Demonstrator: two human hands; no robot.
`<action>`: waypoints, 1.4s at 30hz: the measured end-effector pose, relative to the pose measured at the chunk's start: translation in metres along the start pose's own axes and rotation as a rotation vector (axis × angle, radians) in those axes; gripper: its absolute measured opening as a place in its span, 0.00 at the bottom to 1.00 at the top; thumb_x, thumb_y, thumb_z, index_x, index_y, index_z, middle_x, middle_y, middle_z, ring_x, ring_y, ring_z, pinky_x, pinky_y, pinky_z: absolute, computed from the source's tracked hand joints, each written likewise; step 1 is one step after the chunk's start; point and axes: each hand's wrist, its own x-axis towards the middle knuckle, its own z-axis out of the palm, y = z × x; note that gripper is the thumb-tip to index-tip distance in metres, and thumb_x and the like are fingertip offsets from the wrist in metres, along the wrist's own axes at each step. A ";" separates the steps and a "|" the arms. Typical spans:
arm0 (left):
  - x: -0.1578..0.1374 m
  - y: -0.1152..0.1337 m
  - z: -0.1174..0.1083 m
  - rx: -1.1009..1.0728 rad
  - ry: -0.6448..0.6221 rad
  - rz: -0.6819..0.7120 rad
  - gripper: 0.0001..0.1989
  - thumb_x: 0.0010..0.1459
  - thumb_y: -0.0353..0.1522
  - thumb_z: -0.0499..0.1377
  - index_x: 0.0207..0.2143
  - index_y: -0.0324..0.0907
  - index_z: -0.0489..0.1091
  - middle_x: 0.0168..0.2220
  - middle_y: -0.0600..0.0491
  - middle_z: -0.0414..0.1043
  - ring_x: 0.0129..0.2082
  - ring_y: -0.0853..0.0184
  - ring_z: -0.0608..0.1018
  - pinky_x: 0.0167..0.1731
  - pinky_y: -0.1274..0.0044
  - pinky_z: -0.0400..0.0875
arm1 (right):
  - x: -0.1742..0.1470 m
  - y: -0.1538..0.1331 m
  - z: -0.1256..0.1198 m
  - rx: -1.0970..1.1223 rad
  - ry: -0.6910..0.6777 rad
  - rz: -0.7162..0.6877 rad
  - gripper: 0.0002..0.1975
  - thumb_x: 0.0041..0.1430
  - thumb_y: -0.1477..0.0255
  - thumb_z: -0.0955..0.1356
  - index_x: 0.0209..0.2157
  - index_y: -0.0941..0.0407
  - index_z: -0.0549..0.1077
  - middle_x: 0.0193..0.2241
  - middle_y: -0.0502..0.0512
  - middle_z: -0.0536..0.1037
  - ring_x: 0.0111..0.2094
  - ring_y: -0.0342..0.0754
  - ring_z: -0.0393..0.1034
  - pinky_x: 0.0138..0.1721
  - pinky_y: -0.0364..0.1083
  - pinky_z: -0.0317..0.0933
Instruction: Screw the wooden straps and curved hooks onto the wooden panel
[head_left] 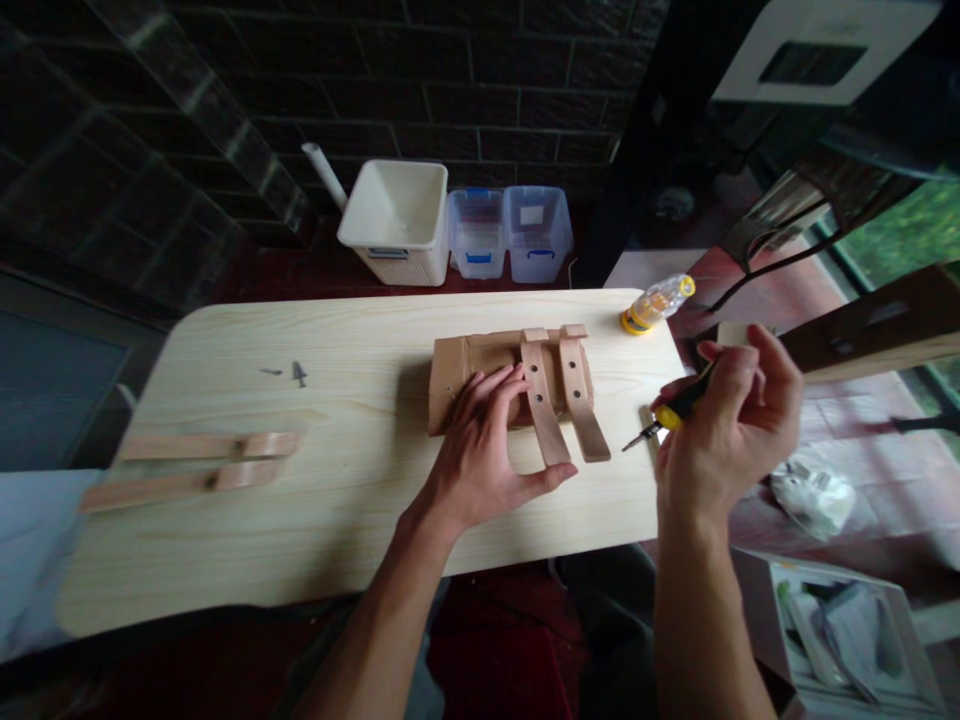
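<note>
The left hand (480,435) lies spread over a brown box (484,352), fingers on its top, the thumb at the near end of 1 of 2 wooden strips (589,432); this box sits right of the desk's (337,545) middle. By the right edge, the right hand (727,430) is closed around a screwdriver (676,408), its tip clear of the strips. Each strip shows 2 dark spots, screws or holes, I can't tell. The step looks like fastening or loosening these strips; the next move would call for steadying the box and seating the tip squarely.
</note>
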 end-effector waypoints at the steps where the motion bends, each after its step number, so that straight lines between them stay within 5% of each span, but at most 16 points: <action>1: 0.000 0.001 0.000 0.002 0.002 -0.002 0.46 0.54 0.56 0.72 0.66 0.43 0.62 0.70 0.37 0.66 0.72 0.44 0.68 0.75 0.47 0.57 | -0.003 -0.003 0.003 0.008 0.015 -0.014 0.21 0.64 0.56 0.76 0.53 0.52 0.78 0.37 0.49 0.83 0.18 0.38 0.71 0.18 0.41 0.66; 9: 0.000 0.002 -0.001 0.004 -0.006 -0.013 0.45 0.53 0.54 0.73 0.64 0.43 0.63 0.70 0.36 0.67 0.72 0.45 0.68 0.75 0.48 0.58 | -0.017 -0.010 0.016 0.027 0.035 0.041 0.22 0.56 0.52 0.79 0.42 0.53 0.76 0.30 0.46 0.80 0.21 0.41 0.72 0.18 0.41 0.67; 16: -0.001 0.001 -0.001 0.005 -0.026 -0.023 0.44 0.53 0.53 0.73 0.63 0.44 0.63 0.71 0.37 0.65 0.73 0.44 0.66 0.75 0.48 0.58 | -0.014 -0.007 0.019 0.100 0.044 0.125 0.19 0.58 0.55 0.79 0.42 0.53 0.76 0.27 0.44 0.78 0.20 0.39 0.69 0.16 0.39 0.62; 21: -0.001 0.000 -0.001 0.007 -0.030 -0.022 0.43 0.53 0.53 0.73 0.63 0.44 0.63 0.71 0.37 0.65 0.74 0.45 0.66 0.75 0.48 0.57 | -0.017 -0.006 0.021 0.063 -0.006 0.126 0.17 0.60 0.55 0.78 0.36 0.54 0.75 0.27 0.45 0.78 0.23 0.41 0.73 0.24 0.43 0.70; 26: 0.000 0.002 -0.002 -0.003 -0.020 -0.023 0.43 0.53 0.53 0.73 0.63 0.44 0.63 0.71 0.37 0.65 0.73 0.44 0.66 0.75 0.48 0.58 | -0.024 -0.006 0.021 -0.013 -0.168 0.016 0.16 0.67 0.55 0.73 0.42 0.54 0.77 0.38 0.54 0.86 0.35 0.49 0.84 0.39 0.51 0.79; 32: 0.000 0.005 -0.003 -0.019 -0.001 -0.037 0.41 0.52 0.51 0.74 0.61 0.45 0.64 0.70 0.37 0.66 0.73 0.44 0.67 0.73 0.47 0.61 | -0.031 -0.002 0.020 -0.028 -0.478 -0.088 0.11 0.71 0.61 0.71 0.50 0.50 0.77 0.46 0.56 0.87 0.46 0.52 0.85 0.49 0.54 0.79; 42: 0.000 0.006 -0.003 -0.023 0.009 -0.049 0.43 0.52 0.52 0.74 0.61 0.43 0.64 0.69 0.35 0.67 0.73 0.44 0.67 0.74 0.48 0.60 | -0.032 0.002 0.012 -0.165 -0.740 -0.085 0.13 0.73 0.62 0.69 0.54 0.50 0.78 0.51 0.57 0.86 0.53 0.53 0.83 0.53 0.53 0.77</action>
